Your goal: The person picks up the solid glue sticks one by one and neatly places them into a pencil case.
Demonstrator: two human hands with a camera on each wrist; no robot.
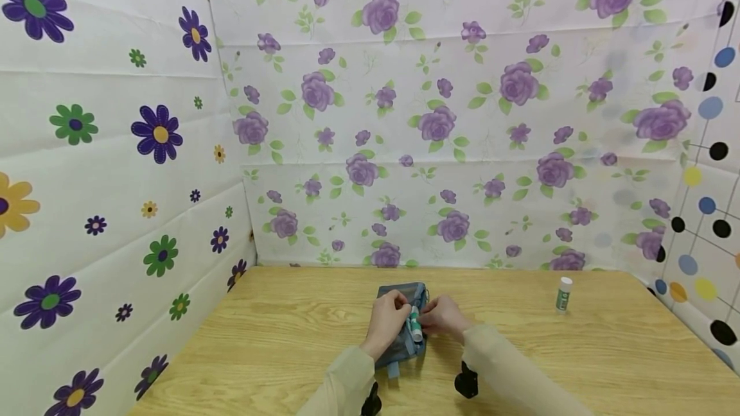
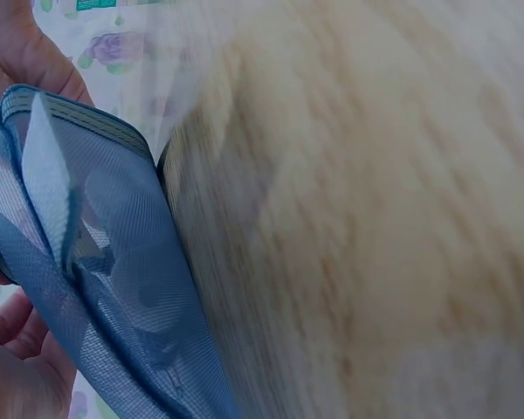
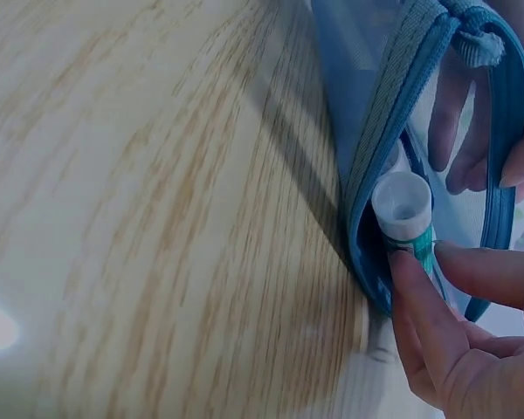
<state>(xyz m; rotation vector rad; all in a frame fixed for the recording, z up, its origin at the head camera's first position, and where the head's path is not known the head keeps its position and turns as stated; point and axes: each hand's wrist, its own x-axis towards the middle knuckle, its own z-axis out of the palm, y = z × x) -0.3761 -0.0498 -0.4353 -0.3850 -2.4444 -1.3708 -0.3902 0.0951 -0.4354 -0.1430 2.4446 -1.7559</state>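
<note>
A blue mesh zip pouch (image 1: pixel 403 350) stands between both hands, its zipped mouth spread apart. My left hand (image 1: pixel 388 318) grips the far rim of the mouth, with fingers (image 3: pixel 461 131) showing through and beside the mesh. Between thumb and fingertips, my right hand (image 3: pixel 472 349) pinches a green glue stick (image 3: pixel 403 209) with a white cap, partly inside the mouth. Behind it another whitish object shows inside the pouch, mostly hidden. In the left wrist view the pouch's mesh side (image 2: pixel 148 262) and a light blue fabric tab (image 2: pixel 51 179) face the camera.
A second green glue stick with a white cap (image 1: pixel 563 294) stands upright at the back right of the wooden table (image 1: pixel 277 332). Flowered sheets (image 1: pixel 405 114) hang behind and to the left; a dotted sheet (image 1: pixel 705 210) hangs at the right.
</note>
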